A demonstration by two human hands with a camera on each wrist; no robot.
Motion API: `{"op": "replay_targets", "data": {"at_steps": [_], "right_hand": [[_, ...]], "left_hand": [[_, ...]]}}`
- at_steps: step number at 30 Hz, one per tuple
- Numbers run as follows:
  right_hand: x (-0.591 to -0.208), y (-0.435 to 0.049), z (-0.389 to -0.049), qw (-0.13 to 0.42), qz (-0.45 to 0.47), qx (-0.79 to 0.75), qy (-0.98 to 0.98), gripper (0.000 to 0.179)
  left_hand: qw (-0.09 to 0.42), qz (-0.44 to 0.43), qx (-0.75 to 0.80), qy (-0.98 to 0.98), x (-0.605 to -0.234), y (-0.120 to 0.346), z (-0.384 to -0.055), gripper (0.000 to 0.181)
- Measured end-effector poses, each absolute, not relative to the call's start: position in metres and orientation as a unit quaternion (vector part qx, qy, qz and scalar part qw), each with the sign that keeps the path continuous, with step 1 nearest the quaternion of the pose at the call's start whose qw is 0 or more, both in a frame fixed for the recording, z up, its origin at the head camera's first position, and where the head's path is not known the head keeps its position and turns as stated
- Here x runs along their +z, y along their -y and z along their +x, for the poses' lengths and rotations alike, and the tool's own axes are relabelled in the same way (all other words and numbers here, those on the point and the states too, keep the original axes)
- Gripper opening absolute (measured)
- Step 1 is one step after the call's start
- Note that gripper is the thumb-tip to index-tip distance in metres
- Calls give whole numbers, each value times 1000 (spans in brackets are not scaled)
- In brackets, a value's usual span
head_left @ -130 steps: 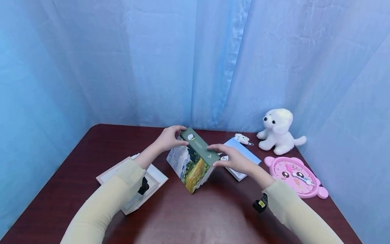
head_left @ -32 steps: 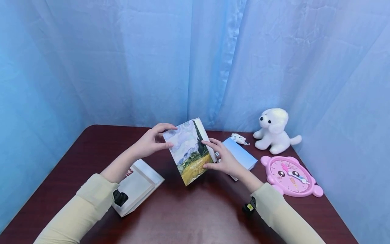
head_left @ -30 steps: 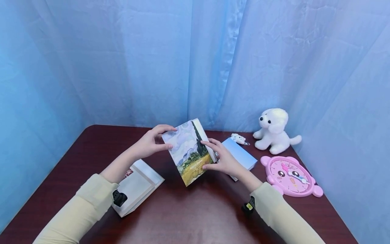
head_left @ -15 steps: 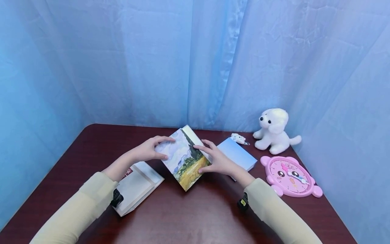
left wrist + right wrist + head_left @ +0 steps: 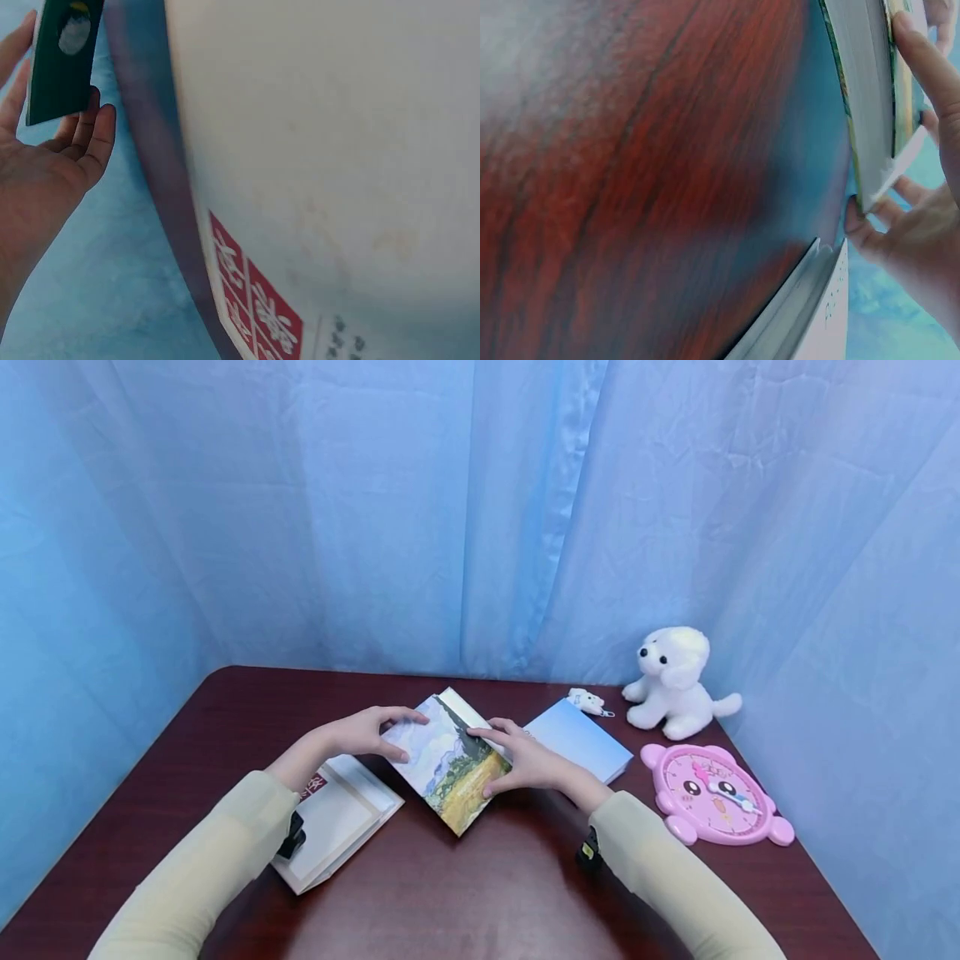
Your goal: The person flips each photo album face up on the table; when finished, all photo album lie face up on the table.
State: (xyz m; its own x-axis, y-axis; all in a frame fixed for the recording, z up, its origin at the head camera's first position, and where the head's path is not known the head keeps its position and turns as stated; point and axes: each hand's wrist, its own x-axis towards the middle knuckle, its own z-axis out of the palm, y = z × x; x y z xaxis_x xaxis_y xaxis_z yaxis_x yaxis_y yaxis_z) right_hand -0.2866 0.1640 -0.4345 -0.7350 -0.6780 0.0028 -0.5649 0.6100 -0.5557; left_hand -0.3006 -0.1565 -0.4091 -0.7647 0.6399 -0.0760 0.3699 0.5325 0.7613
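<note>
Between my two hands is a thick book [image 5: 441, 758] with a painted landscape cover. My left hand [image 5: 362, 732] grips its left edge, and my right hand [image 5: 528, 760] holds the opposite edge, fingers spread over the cover. The cover faces up and toward me; the pale page block shows along the upper right. In the left wrist view the green spine [image 5: 66, 64] sits between the left fingers. The right wrist view shows the book's page edges [image 5: 864, 82] held off the tabletop at a tilt. Whether any corner touches the table cannot be told.
A whitish book [image 5: 341, 831] with a red label lies under my left forearm. Right of the held book lies a blue book [image 5: 581, 739], with a small white plush keychain [image 5: 587, 700] behind it. Farther right are a white plush dog [image 5: 675, 685] and a pink clock [image 5: 722, 793].
Over the whole span, the painted book has turned from green spine up to painted cover up. In the last second both hands have lowered it and tipped it flatter, slightly leftward.
</note>
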Motion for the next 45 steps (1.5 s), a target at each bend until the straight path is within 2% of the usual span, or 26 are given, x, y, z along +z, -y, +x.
{"op": "replay_targets", "data": {"at_steps": [8,22,38,45], "right_hand": [[-440,-165,-286,140,-373,-243,-885,93],[-445,-162,-288,150,-386,-194,-889,88],[-445,-170,-286,149,-398,-207,-881,83],[-437,-177,-281,134,-398,-228,-878,84]], "left_hand": [[229,288,365,-855,-417,157,-304,61],[275,295,330,-853,-420,158,-302,61],[236,317,312,-864,-419,152,-291,55],[179,308,275,-893,-417,145,-291,58]]}}
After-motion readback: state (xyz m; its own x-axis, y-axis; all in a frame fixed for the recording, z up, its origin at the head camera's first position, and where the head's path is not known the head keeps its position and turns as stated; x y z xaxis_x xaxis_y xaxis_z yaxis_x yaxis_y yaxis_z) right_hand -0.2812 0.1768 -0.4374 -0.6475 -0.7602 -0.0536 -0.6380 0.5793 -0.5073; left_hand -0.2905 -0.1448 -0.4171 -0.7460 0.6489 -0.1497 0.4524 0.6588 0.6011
